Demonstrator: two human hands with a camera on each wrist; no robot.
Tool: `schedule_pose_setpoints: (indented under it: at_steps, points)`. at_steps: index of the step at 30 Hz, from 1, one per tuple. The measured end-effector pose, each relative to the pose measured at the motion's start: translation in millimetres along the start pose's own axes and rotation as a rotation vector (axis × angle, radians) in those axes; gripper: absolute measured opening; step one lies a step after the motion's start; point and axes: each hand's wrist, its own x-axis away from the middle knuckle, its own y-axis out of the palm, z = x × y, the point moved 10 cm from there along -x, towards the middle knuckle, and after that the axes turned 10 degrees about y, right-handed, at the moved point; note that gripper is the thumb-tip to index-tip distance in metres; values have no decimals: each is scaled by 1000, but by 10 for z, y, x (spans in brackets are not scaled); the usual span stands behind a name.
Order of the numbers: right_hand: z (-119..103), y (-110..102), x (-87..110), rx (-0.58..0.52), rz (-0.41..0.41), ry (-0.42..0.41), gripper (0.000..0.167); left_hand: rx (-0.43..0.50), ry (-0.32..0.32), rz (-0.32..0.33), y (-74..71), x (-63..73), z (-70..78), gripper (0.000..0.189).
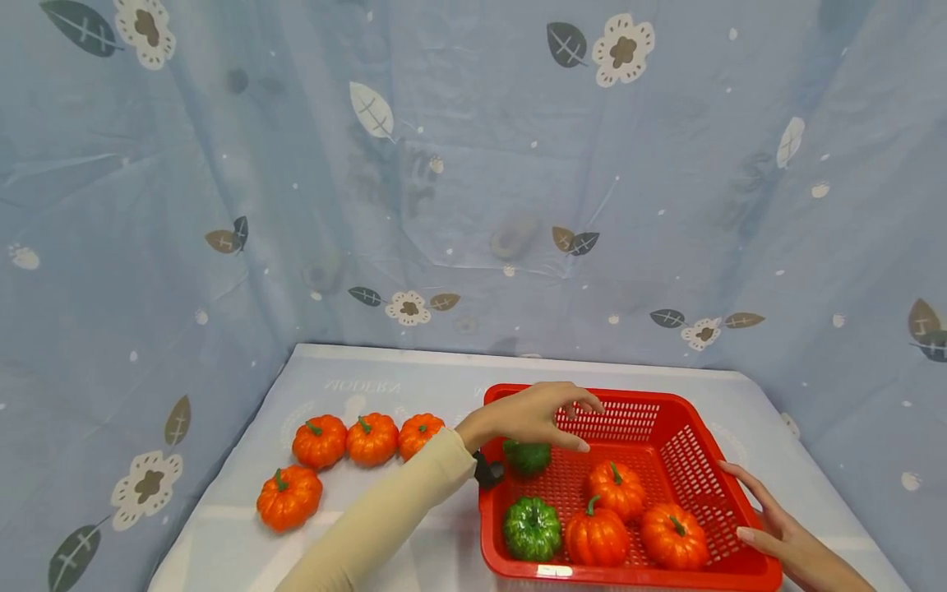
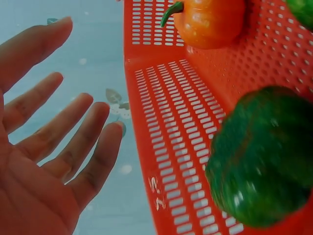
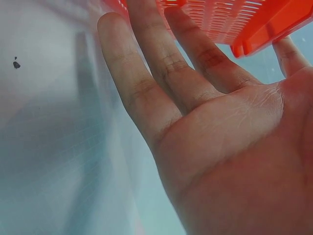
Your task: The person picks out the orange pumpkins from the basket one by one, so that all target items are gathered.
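Note:
My left hand (image 1: 543, 415) hovers over the back left part of a red plastic basket (image 1: 676, 411), fingers spread and nothing held. Below its wrist a dark green pumpkin (image 1: 527, 458) lies in the basket; the left wrist view shows this green pumpkin (image 2: 261, 156) near the slotted wall, apart from the fingers (image 2: 98, 156). A second green pumpkin (image 1: 532, 529) sits at the front left corner. Three orange pumpkins, one of them at the front right (image 1: 674, 536), lie beside it. My right hand (image 1: 787, 538) touches the basket's right side with extended fingers, its thumb at the rim.
Several orange pumpkins stand on the white table left of the basket: three in a row, such as the middle pumpkin (image 1: 372, 439), and one pumpkin (image 1: 289, 498) nearer the front. A blue flowered curtain (image 1: 473, 181) encloses the table at the back and sides.

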Motion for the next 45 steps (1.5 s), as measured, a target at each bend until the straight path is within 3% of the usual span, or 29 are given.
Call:
schedule_pose_setpoints:
  at_steps: [8,13,22,27,32,38,45]
  points:
    - [-5,0,-8,-17,-17,9,67,16,7,-109,267,-368,-25,57]
    - [-10,25,-30,-29,-32,6,66,34,-17,-192,458,-496,-67,61]
    - [24,65,-18,-52,-55,16,69,10,-37,-373,898,-625,-112,63]
    - [53,45,-23,-60,-30,46,69,-17,-99,-453,1076,-623,-199,64]
    - [30,93,10,-103,-105,19,69,-60,-110,-526,1191,-594,-258,64]
    - [44,46,-20,-81,-63,53,67,25,-117,-537,1238,-554,-343,76]
    - [9,63,-4,-84,-90,20,70,39,-129,-475,1187,-555,-407,77]
